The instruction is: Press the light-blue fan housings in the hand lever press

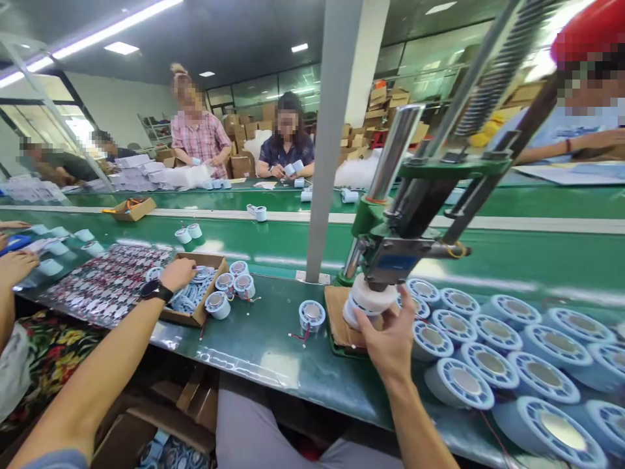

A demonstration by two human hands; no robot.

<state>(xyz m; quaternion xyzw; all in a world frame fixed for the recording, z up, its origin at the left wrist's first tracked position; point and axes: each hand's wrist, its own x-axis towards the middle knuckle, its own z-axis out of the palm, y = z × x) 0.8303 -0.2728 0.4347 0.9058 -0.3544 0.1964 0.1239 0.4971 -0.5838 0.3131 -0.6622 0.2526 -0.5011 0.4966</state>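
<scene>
My right hand (393, 332) is closed around a light blue round housing (352, 314) on the brown board of a green hand press (395, 251). The press's white round head (374, 294) meets the top of the housing. My left hand (180, 273), with a dark watch at the wrist, is over a cardboard box (202, 312) of light blue strap-like parts (195, 293). Its fingers curl downward together, and their tips are hidden. Between my hands, one housing (311, 314) with a metal disc and red wires stands on the green table.
Many housings (488, 365) stand in rows right of the press. Several more (234, 283) sit beside the box. Small circuit boards (107, 280) cover the table at left, near another person's hands (17, 264). A grey post (329, 143) rises behind; co-workers (288, 143) sit across the green belt (273, 247).
</scene>
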